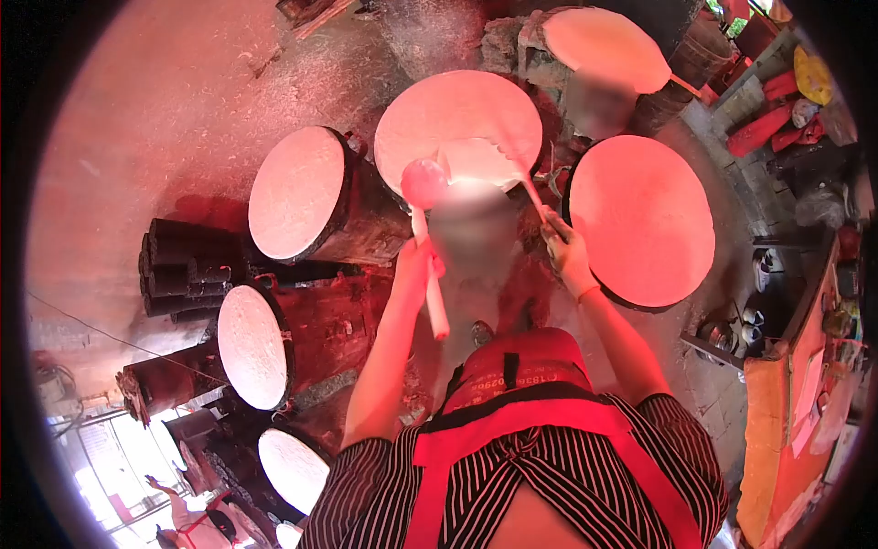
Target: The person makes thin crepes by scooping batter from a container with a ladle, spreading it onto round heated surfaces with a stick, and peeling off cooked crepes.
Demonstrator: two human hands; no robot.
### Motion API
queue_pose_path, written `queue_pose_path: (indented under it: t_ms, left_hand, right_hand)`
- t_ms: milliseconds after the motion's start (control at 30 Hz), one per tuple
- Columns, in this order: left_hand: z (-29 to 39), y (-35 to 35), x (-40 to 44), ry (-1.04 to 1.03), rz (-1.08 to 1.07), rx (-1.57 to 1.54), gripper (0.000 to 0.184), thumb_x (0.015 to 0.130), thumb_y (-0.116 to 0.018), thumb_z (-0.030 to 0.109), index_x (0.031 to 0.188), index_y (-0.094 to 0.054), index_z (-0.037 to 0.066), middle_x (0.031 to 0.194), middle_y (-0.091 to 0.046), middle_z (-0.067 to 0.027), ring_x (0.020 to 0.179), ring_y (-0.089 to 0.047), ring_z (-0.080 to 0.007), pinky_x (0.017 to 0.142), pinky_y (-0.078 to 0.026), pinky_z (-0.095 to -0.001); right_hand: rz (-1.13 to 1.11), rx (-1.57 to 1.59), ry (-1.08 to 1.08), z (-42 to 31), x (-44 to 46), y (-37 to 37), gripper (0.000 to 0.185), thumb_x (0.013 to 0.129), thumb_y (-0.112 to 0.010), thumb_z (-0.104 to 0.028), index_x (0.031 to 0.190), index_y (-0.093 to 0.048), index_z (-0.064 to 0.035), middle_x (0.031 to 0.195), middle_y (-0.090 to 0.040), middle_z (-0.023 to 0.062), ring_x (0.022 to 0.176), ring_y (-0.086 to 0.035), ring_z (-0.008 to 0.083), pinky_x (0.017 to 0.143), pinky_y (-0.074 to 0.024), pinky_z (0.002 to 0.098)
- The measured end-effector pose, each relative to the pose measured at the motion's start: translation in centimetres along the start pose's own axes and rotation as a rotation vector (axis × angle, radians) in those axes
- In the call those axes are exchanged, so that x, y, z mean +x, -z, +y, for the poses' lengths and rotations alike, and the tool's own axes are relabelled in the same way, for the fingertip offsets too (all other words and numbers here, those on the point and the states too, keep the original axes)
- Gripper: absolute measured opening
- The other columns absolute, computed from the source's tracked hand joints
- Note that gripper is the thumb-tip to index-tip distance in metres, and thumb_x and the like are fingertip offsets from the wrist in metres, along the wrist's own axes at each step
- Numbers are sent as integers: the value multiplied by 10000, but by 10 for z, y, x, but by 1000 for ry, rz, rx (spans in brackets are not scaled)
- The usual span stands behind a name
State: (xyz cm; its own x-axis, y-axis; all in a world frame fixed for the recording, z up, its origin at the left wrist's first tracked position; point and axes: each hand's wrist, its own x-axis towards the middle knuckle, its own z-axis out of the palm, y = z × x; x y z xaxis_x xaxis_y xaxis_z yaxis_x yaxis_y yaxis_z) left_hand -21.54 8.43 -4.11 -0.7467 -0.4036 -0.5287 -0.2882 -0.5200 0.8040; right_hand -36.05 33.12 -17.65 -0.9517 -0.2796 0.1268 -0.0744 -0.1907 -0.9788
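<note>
My left hand [418, 269] is closed round the pale handle of a ladle [424, 183], whose round bowl is over the near left edge of a large round griddle [448, 108]. My right hand [566, 252] grips the handle of a thin tool [532, 194], which reaches up to the griddle's near right edge. The tool's far end is blurred. A pale, uneven-edged patch [480, 159] lies on the griddle between the ladle and the tool. Most of the griddle's surface looks evenly coated, under strong red light.
More round pale-topped griddles stand around: one at right [640, 220], one at upper right [605, 48], one at left [297, 192] and others lower left. Dark stacked cylinders [187, 270] lie at far left. Another person [206, 529] is at lower left. An orange-sided table [777, 430] stands right.
</note>
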Motion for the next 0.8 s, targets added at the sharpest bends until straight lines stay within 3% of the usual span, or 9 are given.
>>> queue_pose_path:
  t_ms: [133,233,400,500,567,600,633,700,800]
  left_hand:
    - [3,-44,27,17,5,-21,81,933,-528,61,939,-452,34,755,-482,-56,540,-479,-151,457,-413,-284]
    - [-45,-24,83,104,-58,-183,47,899,-537,23,879,-498,7,706,-489,-37,534,-483,-161,473,-407,-289]
    - [58,3,-28,-150,-365,54,103,937,-550,64,994,-550,-22,695,-472,-1,515,-427,-83,425,-341,-226]
    - [62,35,-63,397,-467,-627,162,960,-500,-1,1121,-510,11,690,-427,17,504,-372,-29,369,-276,-158]
    - [66,47,-68,518,-340,-570,157,967,-526,23,1117,-481,10,672,-386,26,489,-351,-32,335,-242,-158]
    - [71,52,-69,533,-321,-543,110,961,-535,28,1050,-469,24,669,-396,23,479,-351,-33,338,-249,-159]
    - [72,56,-68,526,-330,-543,110,961,-535,28,1050,-469,24,669,-396,23,479,-351,-33,338,-249,-159]
    - [62,68,-76,535,-229,-446,84,958,-537,34,990,-459,35,662,-398,23,477,-355,-33,341,-252,-159]
    - [47,92,-85,610,-194,-378,93,958,-533,32,946,-442,48,657,-398,21,476,-363,-38,342,-255,-158]
  right_hand:
    - [34,80,-833,-57,-14,-40,310,969,-611,-196,1270,-641,-263,565,-391,-94,432,-326,49,395,-255,246]
    - [-140,265,-873,-45,-28,-62,319,979,-588,-227,1288,-629,-294,552,-361,-78,415,-288,62,397,-236,246]
    - [-289,162,-641,-113,-17,-55,470,930,-500,-42,1366,-568,-204,639,-464,-40,473,-359,69,408,-252,248]
    - [56,5,-615,-114,14,-41,299,965,-501,-166,1241,-614,-184,682,-529,-48,482,-444,80,409,-342,259]
    - [-74,-327,-53,-28,-1,-36,370,1011,-526,-255,1330,-590,-80,1140,-680,56,721,-555,47,608,-446,224]
    - [-82,-396,-70,-40,-35,-51,357,1004,-538,-225,1301,-603,-38,1160,-677,71,927,-574,50,826,-453,196]
    - [-56,482,-503,-5,-55,-56,370,988,-558,-158,1326,-565,-8,1217,-661,87,1071,-538,69,950,-420,225]
    - [-288,-361,-152,-31,-109,-65,371,976,-567,-102,1337,-562,-17,1192,-656,54,1034,-541,60,920,-426,209]
    - [-133,-69,-259,-24,-105,-44,392,971,-566,-79,1360,-547,-28,1118,-647,0,999,-542,55,899,-426,196]
